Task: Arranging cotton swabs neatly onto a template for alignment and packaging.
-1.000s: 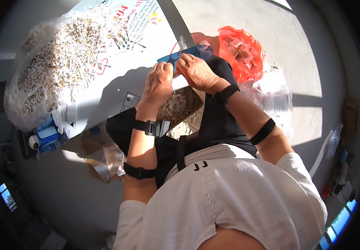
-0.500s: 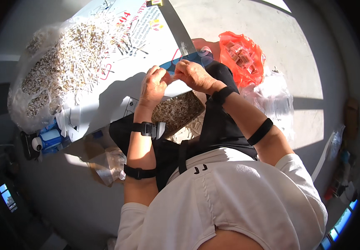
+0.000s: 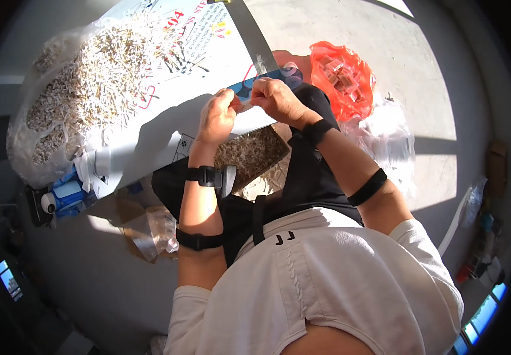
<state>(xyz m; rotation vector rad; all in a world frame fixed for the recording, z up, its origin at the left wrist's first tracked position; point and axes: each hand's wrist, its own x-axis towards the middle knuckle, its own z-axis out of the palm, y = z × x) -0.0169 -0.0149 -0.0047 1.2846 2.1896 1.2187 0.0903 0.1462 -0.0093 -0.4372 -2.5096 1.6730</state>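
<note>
My left hand and my right hand meet above the near edge of the white-covered table. Both are closed, with thumbs and fingers pinched together. A small whitish, see-through piece shows between the fingertips; its kind is too small to make out. On the table to the left lies a big heap of short, thin white-and-brown sticks, spilling out of a clear plastic bag. Below my hands, a box between my legs holds more such small pieces.
An open red plastic bag with small clear packets stands on the floor at right, beside clear plastic bags. Dark loose sticks lie farther back on the table. A blue-and-white bottle sits at its left corner, near a carton.
Both hands stay pinched together and have risen slightly away from me. The view has shifted a little; the heap and bags look the same.
</note>
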